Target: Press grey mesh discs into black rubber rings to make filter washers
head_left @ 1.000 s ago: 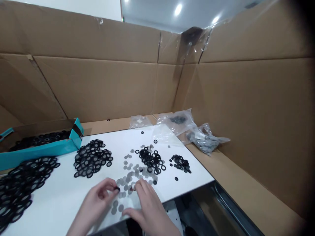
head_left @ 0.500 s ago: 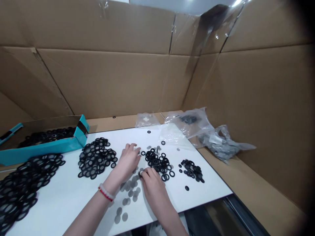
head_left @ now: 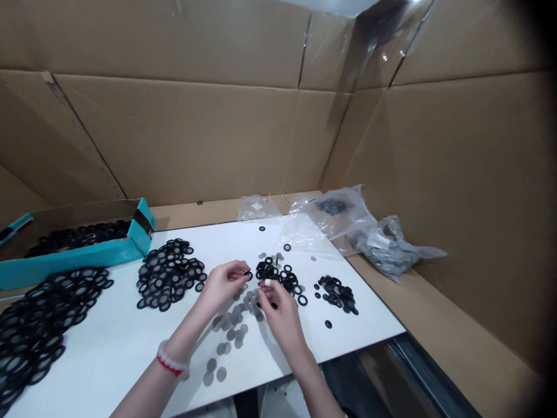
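Observation:
My left hand (head_left: 223, 285) is raised a little over the white board, its thumb and fingers pinched on a black ring (head_left: 248, 275). Close to it on the right, my right hand (head_left: 282, 316) has its fingers drawn together. A small dark piece shows by its thumb, too small to make out, and something white is at a fingertip. Thin grey discs (head_left: 231, 335) lie scattered beneath and in front of both hands. Just beyond my right hand is a loose heap of black rings (head_left: 287, 281), partly covered by its fingers.
Ring-and-disc pieces form a pile (head_left: 167, 276) left of centre and a larger one (head_left: 47, 313) farther left. Behind stands a blue box (head_left: 73, 259) of black pieces. Small black parts (head_left: 337, 294) lie right, near plastic bags (head_left: 391, 249). Cardboard walls (head_left: 195, 139) enclose the board.
My left hand has gone from spread fingers near the ring heap to a pinch on a black ring. My right hand has lifted and turned toward it. The view has shifted slightly.

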Demonstrator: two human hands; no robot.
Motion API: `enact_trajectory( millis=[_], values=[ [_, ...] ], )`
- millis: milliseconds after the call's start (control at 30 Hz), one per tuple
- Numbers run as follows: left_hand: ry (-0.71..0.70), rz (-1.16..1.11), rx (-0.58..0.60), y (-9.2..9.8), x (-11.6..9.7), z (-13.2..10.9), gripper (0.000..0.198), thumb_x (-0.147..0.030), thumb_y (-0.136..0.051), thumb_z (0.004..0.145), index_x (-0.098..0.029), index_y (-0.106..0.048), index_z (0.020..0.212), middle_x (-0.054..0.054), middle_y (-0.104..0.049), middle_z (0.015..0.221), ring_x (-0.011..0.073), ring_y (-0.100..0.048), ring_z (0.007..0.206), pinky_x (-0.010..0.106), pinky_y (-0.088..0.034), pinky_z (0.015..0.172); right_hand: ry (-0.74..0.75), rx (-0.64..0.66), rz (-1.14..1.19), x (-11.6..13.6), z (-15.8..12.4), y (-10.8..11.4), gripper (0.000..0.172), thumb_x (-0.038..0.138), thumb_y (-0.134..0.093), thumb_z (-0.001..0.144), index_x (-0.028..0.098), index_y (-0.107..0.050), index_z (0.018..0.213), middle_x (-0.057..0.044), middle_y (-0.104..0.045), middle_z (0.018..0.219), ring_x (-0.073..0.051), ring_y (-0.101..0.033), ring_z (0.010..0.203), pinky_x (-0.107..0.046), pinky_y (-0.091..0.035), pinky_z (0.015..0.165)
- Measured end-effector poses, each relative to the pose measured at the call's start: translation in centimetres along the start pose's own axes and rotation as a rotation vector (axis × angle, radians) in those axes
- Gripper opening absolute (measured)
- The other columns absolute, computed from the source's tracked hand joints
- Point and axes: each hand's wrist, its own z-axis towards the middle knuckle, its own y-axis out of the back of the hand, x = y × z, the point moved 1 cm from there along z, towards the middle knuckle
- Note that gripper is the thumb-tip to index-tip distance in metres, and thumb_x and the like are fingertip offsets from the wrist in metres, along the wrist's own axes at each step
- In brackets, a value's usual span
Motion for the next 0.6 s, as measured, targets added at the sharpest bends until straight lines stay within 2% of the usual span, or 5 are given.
enact_trajectory(
  millis=[100,267,433,600],
  values=[
    [0.116,-0.212,-0.014,0.0,-0.6,-1.8,0.02,-0.028,-0.068,0.065,-0.015,-0.068,0.081,0.009,-0.072,0.084,0.0228,-0.066,0.083,0.032,-0.05,0.076,-0.113,-0.001,0.27,0.0,0.3,-0.2,0.019,0.035,-0.056,0.085,0.017,-0.058,0.092,-0.005,-0.064,0.082,-0.018,-0.063,0.076,-0.03,-0.051,0.07],
    [0.246,-0.385,-0.061,-0.3,-1.2,-4.2,0.029,-0.031,-0.071,0.063,-0.015,-0.068,0.086,0.009,-0.072,0.085,0.0227,-0.066,0.082,0.032,-0.052,0.074,-0.138,0.036,0.489,1.0,-0.2,-0.7,0.018,0.035,-0.06,0.082,0.018,-0.058,0.086,-0.002,-0.063,0.081,-0.014,-0.062,0.074,-0.026,-0.051,0.071],
    [0.308,-0.447,-0.115,-0.2,-0.9,-5.0,0.03,-0.033,-0.073,0.062,-0.014,-0.067,0.084,0.008,-0.071,0.08,0.0215,-0.066,0.077,0.031,-0.052,0.072,-0.142,0.033,0.542,1.1,-0.5,-1.1,0.017,0.031,-0.065,0.079,0.019,-0.056,0.086,-0.001,-0.062,0.084,-0.014,-0.062,0.08,-0.023,-0.05,0.073],
    [0.334,-0.525,-0.094,-0.3,-0.8,-5.4,0.033,-0.034,-0.073,0.063,-0.014,-0.068,0.088,0.01,-0.072,0.089,0.0228,-0.067,0.084,0.032,-0.051,0.078,-0.154,0.037,0.5,0.9,-0.5,-1.3,0.019,0.032,-0.066,0.078,0.019,-0.055,0.087,-0.001,-0.062,0.082,-0.015,-0.063,0.079,-0.025,-0.051,0.072]
  ],
)
